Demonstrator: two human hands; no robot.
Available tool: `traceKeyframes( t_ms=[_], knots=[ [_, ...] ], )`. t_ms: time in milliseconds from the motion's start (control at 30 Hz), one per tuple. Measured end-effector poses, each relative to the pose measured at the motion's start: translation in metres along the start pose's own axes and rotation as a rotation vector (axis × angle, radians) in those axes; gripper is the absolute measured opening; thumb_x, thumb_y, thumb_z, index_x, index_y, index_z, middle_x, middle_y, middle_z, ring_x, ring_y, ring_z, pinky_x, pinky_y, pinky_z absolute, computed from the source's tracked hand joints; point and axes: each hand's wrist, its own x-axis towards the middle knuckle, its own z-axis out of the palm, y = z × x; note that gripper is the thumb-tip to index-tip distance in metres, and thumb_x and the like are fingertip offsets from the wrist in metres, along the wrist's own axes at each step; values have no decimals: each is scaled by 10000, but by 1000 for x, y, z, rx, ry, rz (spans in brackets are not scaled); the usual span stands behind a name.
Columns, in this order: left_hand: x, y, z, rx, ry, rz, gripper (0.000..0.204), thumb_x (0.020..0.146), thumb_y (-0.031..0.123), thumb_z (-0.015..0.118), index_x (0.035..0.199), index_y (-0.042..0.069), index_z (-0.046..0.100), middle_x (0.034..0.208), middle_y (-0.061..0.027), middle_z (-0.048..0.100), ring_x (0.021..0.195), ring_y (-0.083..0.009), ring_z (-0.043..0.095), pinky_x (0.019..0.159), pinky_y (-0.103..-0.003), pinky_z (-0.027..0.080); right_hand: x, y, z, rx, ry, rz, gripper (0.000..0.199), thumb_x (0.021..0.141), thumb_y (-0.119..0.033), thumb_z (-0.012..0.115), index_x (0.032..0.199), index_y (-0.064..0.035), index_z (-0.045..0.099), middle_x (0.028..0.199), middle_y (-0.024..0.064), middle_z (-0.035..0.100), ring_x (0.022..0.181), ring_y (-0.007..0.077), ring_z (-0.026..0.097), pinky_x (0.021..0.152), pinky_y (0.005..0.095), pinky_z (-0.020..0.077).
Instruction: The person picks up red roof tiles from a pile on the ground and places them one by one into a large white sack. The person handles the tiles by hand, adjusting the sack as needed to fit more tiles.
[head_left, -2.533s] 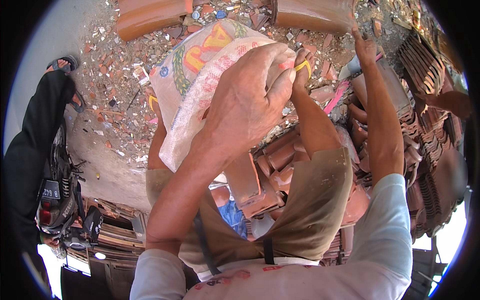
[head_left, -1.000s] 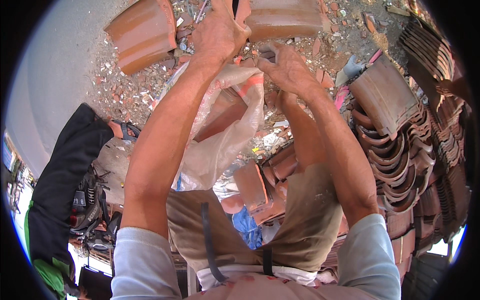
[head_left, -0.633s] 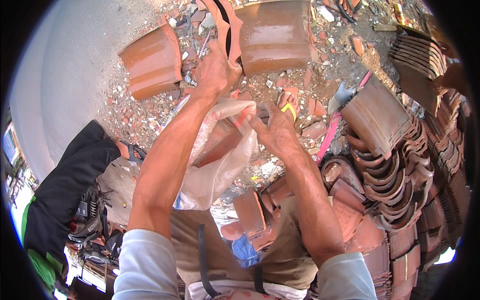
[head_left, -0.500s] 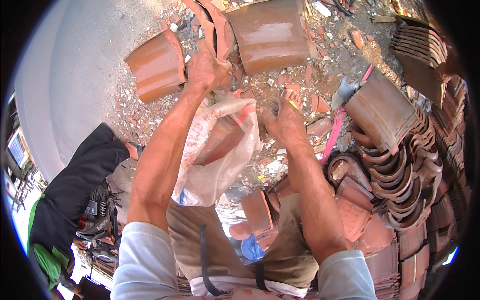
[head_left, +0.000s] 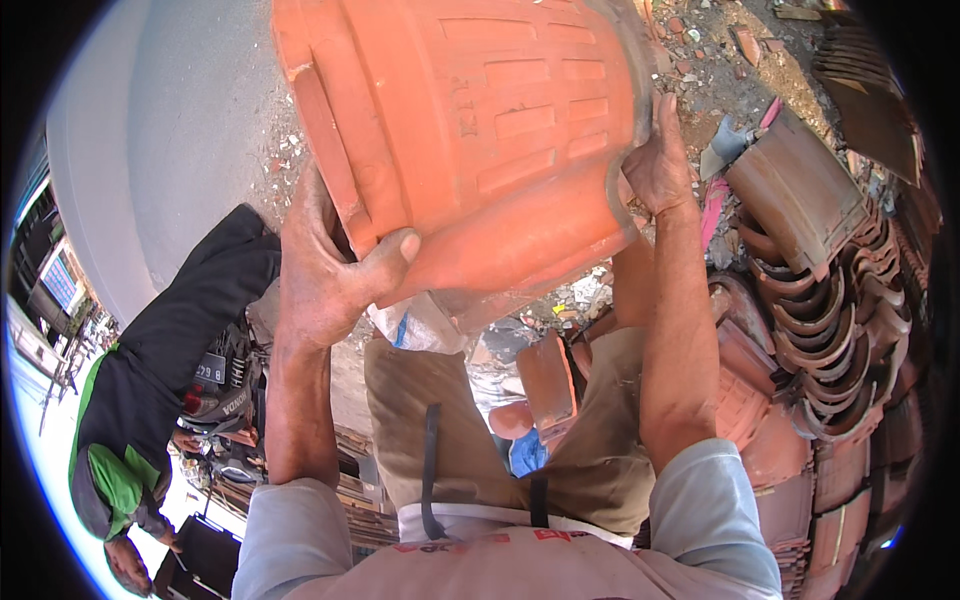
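Note:
A large orange clay roof tile (head_left: 510,120) is raised up in front of me, its ribbed face with raised rectangles turned toward me. My left hand (head_left: 335,265) is closed on its lower left corner, the thumb lying over the edge. At the tile's right edge, my right hand (head_left: 660,160) grips the end from the side, its fingers partly hidden behind it. Below the tile shows the bottom of a whitish plastic sack (head_left: 425,325); the tile hides the rest of it and most of the ground beyond.
Curved roof tiles stand in a nested stack (head_left: 825,330) on my right, a brown glazed tile (head_left: 795,190) leaning on top. Rubble with broken tile bits (head_left: 745,45) covers the ground. Left, a person in black and green (head_left: 150,370) bends beside a parked motorcycle (head_left: 215,395).
The tile edge that my left hand held near the ground has come up close to me, its face now turned my way. My right hand has moved up from beside the sack and taken hold.

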Motion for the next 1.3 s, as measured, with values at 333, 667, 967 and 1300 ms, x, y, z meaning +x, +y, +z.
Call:
traceKeyframes(
  t_ms=[333,667,967,1300],
  knots=[
    [-97,-124,39,-416,-237,-265,943,826,188,781,1582,-24,260,1420,-157,521,1310,-227,516,1137,-404,403,-127,-67,-67,-416,171,-20,763,995,-503,643,1527,8,450,1498,163,549,1376,306,536,1168,466,413],
    [-121,-230,132,-1130,-77,-508,676,1098,555,394,1588,90,361,1542,-87,496,1415,-232,486,1179,-455,394,-152,-108,71,-1321,113,87,755,850,-505,808,1261,109,653,1108,208,722,1033,265,688,929,395,537],
    [-95,-285,51,-1152,244,-593,771,1055,651,424,1555,64,414,1524,-139,520,1391,-286,520,1164,-481,417,-84,0,102,-1232,25,160,811,868,-501,794,1284,173,620,1127,277,716,1004,311,719,867,401,570],
    [-183,-260,94,-890,438,-1013,727,1030,565,566,1464,-10,465,1401,-143,575,1256,-307,561,1094,-485,448,-60,-4,110,-1306,25,247,802,895,-486,781,1309,176,600,1168,267,708,977,300,730,863,381,594]
  ],
)
